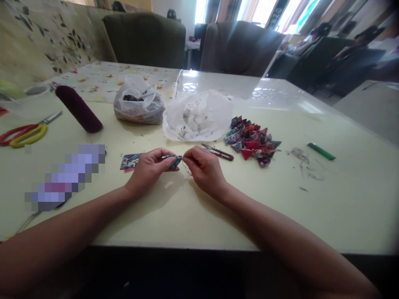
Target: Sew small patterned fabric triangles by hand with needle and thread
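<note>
My left hand (149, 167) is closed on a small teal patterned fabric piece (175, 160), held just above the table. My right hand (204, 167) is pinched right beside that piece, fingertips near a thin loop of thread; what it grips is too small to name. A flat patterned fabric piece (130, 161) lies on the table just left of my left hand. Small thread snips with a dark red handle (219, 153) lie just beyond my right hand. A heap of several colourful fabric triangles (253, 140) sits to the right of them.
A white bag of cotton stuffing (197, 115) and a clear plastic bag of dark material (138, 102) stand behind my hands. A dark red cylinder (78, 109), red and yellow scissors (25, 133) and a green lighter (321, 151) lie on the cream table (343, 199). Armchairs (146, 39) stand behind it.
</note>
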`<act>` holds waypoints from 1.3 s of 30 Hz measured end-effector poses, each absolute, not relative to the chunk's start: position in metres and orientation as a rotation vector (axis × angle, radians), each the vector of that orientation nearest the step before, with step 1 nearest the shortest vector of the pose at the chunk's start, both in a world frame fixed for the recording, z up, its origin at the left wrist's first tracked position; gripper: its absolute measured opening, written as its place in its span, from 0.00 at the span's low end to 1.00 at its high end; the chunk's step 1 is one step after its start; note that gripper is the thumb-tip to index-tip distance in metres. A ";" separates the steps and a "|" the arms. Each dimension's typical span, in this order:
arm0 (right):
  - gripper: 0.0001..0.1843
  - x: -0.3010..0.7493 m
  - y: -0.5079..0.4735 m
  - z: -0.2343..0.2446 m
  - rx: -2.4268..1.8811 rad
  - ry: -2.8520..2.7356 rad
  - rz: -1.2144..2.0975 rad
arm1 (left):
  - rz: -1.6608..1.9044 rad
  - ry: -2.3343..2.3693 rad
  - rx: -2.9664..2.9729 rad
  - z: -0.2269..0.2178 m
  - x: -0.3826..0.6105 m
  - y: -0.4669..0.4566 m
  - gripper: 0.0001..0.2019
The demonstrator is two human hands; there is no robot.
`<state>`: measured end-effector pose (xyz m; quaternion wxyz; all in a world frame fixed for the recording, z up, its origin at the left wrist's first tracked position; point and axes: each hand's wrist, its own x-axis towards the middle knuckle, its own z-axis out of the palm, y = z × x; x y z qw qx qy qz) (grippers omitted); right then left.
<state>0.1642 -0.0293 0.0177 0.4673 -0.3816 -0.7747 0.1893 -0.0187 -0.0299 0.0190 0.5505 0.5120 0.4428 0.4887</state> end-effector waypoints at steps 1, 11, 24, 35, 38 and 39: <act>0.11 0.164 -0.029 0.018 -0.941 -1.902 0.471 | 1.152 1.049 1.206 0.019 -0.019 -0.030 0.13; 0.08 0.167 -0.024 0.016 -0.964 -1.868 0.550 | 1.115 0.984 1.125 0.015 -0.020 -0.026 0.12; 0.07 0.165 -0.025 0.018 -0.979 -1.782 0.678 | 1.114 0.968 1.039 0.020 -0.018 -0.027 0.12; 0.06 0.165 -0.022 0.015 -0.906 -1.656 0.990 | 1.103 0.909 0.956 0.021 -0.019 -0.028 0.11; 0.06 0.166 -0.020 0.015 -0.877 -1.663 1.013 | 1.085 0.863 0.921 0.020 -0.020 -0.027 0.10; 0.06 0.166 -0.019 0.015 -0.868 -1.668 1.012 | 1.079 0.848 0.913 0.020 -0.020 -0.027 0.10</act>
